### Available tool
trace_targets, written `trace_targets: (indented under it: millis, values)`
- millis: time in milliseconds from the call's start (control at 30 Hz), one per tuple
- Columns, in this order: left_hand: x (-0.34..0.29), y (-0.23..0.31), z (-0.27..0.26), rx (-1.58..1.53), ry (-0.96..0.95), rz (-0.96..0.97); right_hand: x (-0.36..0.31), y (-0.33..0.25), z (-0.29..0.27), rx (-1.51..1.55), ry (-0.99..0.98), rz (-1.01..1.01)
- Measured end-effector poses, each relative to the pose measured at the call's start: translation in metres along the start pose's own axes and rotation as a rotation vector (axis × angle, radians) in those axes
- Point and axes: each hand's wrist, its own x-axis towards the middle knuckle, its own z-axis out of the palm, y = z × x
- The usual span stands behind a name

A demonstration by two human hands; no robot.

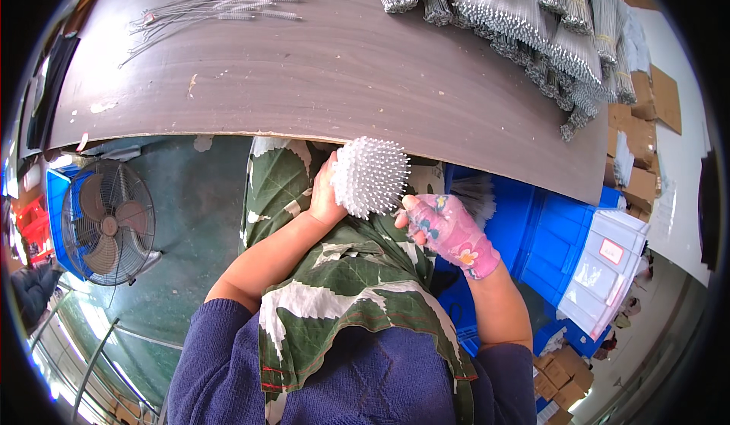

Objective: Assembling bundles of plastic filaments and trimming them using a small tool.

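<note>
A thick bundle of thin wire brushes [371, 176], seen end-on with its white tips toward me, is held upright over my lap at the table's front edge. My left hand [327, 191] is wrapped round its left side, and the bundle hides some of the fingers. Close by the bundle's lower right side is my right hand [449, 231], in a pink flowered fingerless glove. Its thumb and fingers are pinched together; whatever lies between them is too small to make out.
Loose wire brushes [228, 7] lie on the brown table [304, 68] at the far left. Many tied wire bundles [547, 30] are heaped at the far right. Blue crates [547, 235] and a white bin [606, 269] stand at my right, a fan [109, 223] at my left.
</note>
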Motion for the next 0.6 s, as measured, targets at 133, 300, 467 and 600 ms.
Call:
trace_targets:
  millis: [133,300,467,600]
  values:
    - [0.001,0.005,-0.002,-0.030,0.011,0.001,0.001,0.001,0.001,-0.018,0.017,-0.021]
    - [0.003,0.013,-0.006,0.190,0.003,0.101,0.003,-0.001,0.001,-0.003,0.003,-0.009]
    - [-0.001,0.010,-0.004,0.130,0.004,-0.002,0.006,-0.001,0.005,0.010,-0.001,-0.003]
    - [0.002,0.023,-0.008,-0.004,-0.033,-0.090,0.009,0.008,0.002,0.071,-0.015,-0.030]
